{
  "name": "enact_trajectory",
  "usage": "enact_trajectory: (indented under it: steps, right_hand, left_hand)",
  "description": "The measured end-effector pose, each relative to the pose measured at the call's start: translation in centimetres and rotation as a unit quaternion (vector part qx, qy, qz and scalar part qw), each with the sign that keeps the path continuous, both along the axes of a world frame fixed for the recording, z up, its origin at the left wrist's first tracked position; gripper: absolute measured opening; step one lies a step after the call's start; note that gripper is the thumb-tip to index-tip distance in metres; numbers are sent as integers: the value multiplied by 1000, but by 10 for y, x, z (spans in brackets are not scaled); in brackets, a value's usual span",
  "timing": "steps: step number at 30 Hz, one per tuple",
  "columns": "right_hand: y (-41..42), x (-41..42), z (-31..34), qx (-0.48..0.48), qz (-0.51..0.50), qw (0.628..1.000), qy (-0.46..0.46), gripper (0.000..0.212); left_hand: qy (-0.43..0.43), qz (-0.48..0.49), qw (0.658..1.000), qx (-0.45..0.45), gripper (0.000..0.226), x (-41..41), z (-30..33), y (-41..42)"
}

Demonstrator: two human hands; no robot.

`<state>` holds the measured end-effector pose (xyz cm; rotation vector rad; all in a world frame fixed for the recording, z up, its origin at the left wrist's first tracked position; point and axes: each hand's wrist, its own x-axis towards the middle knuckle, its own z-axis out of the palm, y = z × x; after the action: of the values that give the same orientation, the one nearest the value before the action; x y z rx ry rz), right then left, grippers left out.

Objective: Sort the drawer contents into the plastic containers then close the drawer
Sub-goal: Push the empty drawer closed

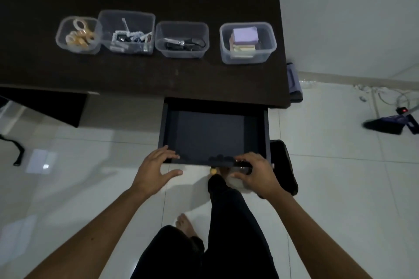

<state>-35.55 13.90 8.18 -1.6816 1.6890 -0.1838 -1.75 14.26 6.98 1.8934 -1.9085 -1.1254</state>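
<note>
While pulled out, drawer [214, 133] front meets both hands [204, 169].

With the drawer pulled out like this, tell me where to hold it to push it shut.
Hold the drawer by its front edge, coming from the near side. That edge is the nearest part and runs straight across, so a grip at each end should push it in squarely. The left hand and right hand already rest there, fingers over the rim. The drawer looks empty.
</note>
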Motion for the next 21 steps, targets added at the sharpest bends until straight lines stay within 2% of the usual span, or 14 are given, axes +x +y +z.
enact_trajectory:
  steps: [3,6,14,21]
  right_hand:
    - [5,3,-6,-38,-7,999,11,44]
    - [9,7,-16,-74,-30,997,8,34]
    - [9,7,-23,-121,-57,991,-11,30]
    - [-46,6,-27,-145,-48,988,7,33]
  left_hand:
    - [-18,-6,998,-52,42,0,-9,3]
    - [-33,2,995,-91,29,-3,-14,2]
    - [-64,-5,992,-110,26,-6,-9,-6]
    - [-79,15,991,-105,27,-11,-7,-58]
